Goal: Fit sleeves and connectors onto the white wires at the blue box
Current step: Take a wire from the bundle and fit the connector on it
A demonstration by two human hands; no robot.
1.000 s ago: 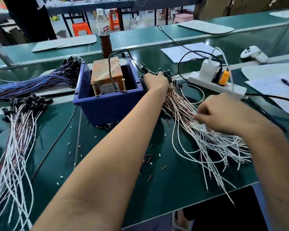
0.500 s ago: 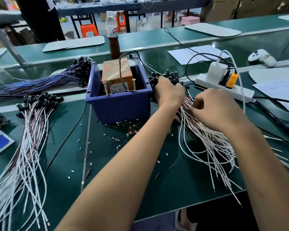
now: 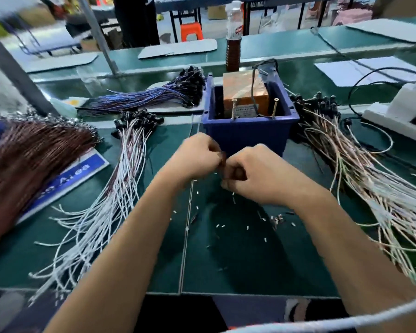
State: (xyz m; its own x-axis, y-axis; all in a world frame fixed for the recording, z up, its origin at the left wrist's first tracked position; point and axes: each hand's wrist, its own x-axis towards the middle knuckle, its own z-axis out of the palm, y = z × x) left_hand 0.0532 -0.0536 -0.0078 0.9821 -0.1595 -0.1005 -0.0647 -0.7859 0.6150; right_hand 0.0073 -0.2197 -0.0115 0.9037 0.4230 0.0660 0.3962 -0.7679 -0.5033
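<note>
Several bundles of wire fan across the green bench (image 3: 238, 265), and from my remote seat I read them left to right. Farthest left lies a brown bundle (image 3: 27, 159), then a sheaf of white wires (image 3: 120, 183) with black connectors (image 3: 137, 117) at its far end, probably a sorted pile kept out of the working area. At centre my left hand (image 3: 195, 157) and right hand (image 3: 257, 174) meet just in front of the blue box (image 3: 247, 133), fingers of both curled and fingertips pressed together as if pinching something small; motion blur hides what it is, so I cannot tell whether a wire or sleeve sits between them. I judge the hands work here because the loose sleeves (image 3: 276, 218) are scattered on the mat right beneath them, within easy reach. Right of the box spreads another pile of white wires (image 3: 360, 179), their black-capped ends tucked beside the box wall, likely the supply. A power strip (image 3: 394, 123) sits beyond.
</note>
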